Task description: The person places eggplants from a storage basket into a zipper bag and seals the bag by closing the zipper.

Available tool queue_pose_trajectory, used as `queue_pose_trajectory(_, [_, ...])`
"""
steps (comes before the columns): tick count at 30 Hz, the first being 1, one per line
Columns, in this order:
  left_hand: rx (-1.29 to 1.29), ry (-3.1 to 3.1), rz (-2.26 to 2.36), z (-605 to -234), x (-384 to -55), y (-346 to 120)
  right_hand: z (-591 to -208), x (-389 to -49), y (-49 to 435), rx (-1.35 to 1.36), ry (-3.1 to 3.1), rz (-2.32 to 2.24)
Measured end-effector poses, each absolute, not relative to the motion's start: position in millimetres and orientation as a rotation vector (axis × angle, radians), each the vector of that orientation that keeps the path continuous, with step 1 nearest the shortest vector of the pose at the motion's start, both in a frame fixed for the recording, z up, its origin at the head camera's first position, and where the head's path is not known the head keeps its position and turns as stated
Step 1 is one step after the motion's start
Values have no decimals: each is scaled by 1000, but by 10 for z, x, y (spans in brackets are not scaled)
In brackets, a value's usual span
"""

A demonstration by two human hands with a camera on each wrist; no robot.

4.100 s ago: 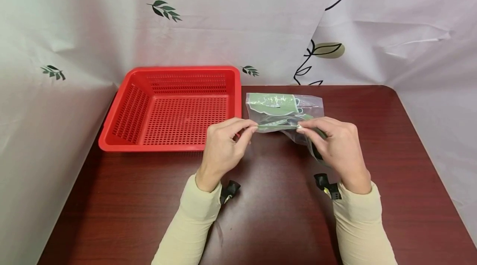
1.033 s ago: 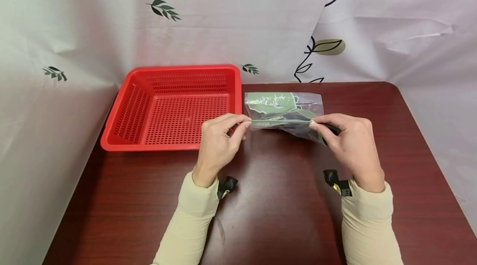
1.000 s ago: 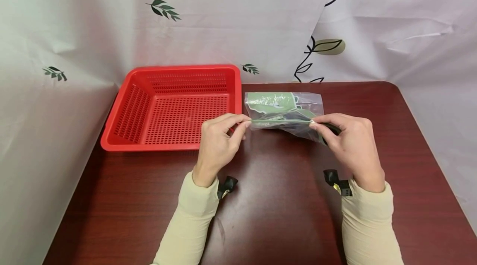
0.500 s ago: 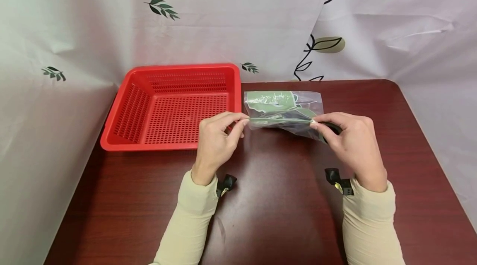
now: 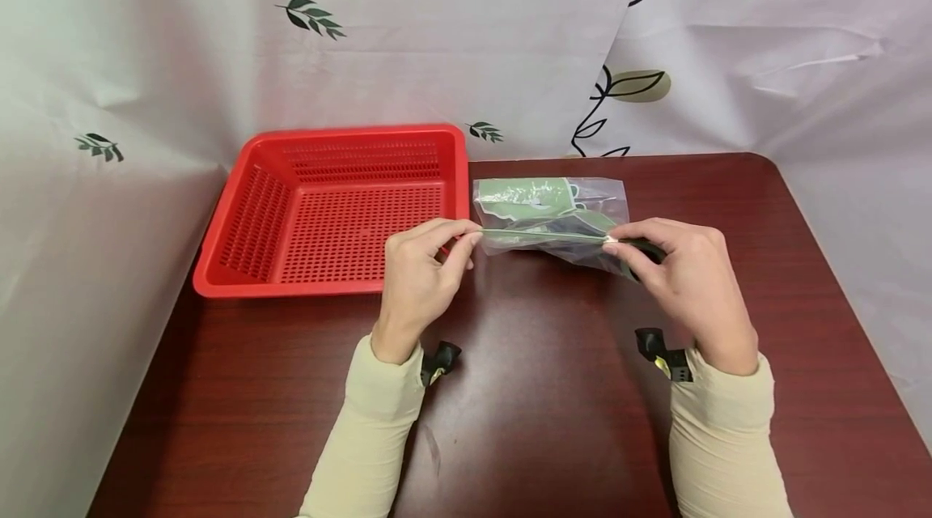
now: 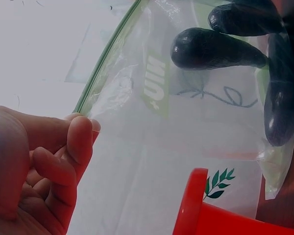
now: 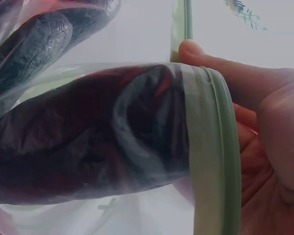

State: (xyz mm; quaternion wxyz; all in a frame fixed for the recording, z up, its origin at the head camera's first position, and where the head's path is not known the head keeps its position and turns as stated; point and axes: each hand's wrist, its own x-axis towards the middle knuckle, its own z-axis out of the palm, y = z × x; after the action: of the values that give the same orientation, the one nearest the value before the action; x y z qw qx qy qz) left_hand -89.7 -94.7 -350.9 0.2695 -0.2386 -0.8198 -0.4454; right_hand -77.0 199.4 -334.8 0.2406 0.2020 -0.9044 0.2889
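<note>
A clear zip bag (image 5: 546, 243) with a green closure strip is stretched between my hands. My left hand (image 5: 425, 279) pinches the left end of the strip between thumb and forefinger. Farther right, my right hand (image 5: 684, 279) pinches the same strip, and a loose length of it (image 7: 228, 147) bends down past those fingers in the right wrist view. Several dark, glossy, eggplant-like vegetables (image 6: 210, 49) lie inside the bag. Plastic with a green print (image 5: 527, 196) lies behind the strip; I cannot tell whether it belongs to the same bag.
A red perforated basket (image 5: 291, 289) stands at the back left, close beside my left hand. The dark wooden table (image 5: 546, 388) ends at the back against a white patterned curtain (image 5: 408, 57).
Compared with four seconds ago, my right hand is farther right along the strip and my left hand slightly farther left, so more strip shows between them. Over the last second both barely move.
</note>
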Motion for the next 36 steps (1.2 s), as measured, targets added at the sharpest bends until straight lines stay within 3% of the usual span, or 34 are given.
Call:
queue_pose_trajectory(24, [-630, -2220, -1192, -3530, -904, -921, -3372, -791, 1959, 721, -2442, 822])
queue_pose_trajectory(36, [-589, -2217, -1177, -3533, -923, -919, -3351, -767, 2213, 753, -2642, 942])
